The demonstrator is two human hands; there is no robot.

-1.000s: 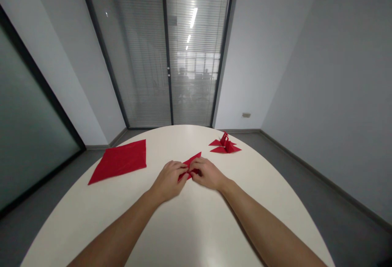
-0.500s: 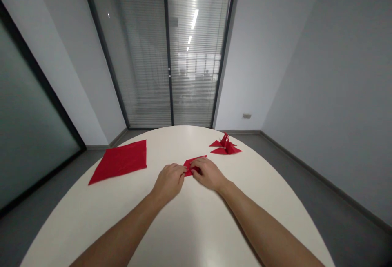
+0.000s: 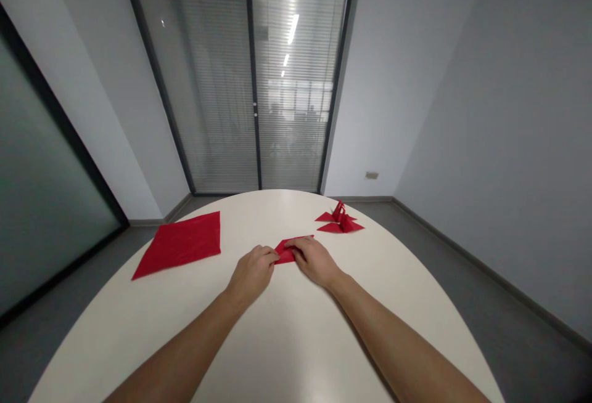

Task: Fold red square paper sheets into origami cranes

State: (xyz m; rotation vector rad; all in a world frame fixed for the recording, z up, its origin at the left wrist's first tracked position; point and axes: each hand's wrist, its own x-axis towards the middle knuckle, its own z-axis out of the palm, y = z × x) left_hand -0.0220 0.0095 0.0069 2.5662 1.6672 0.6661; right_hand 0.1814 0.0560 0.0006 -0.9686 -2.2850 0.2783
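Between my hands a small piece of folded red paper (image 3: 287, 256) lies on the table. My left hand (image 3: 254, 270) grips its left end, thumb and fingertips closed together on the edge. From the right, my right hand (image 3: 315, 260) rests over the paper, its fingers bent and pressing on the upper face. That hand hides much of the paper's right half, though a pointed corner shows beyond the knuckles. How the folds lie under the fingers is hidden.
A flat red paper sheet (image 3: 182, 243) lies at the left of the round white table (image 3: 277, 341). Two folded red paper cranes (image 3: 345, 224) stand at the back right, close together. Behind the table is a glass partition with blinds (image 3: 217, 113).
My left hand has shifted slightly left. The fingers of my right hand have flattened and moved a little over the paper, uncovering more of its lower edge.
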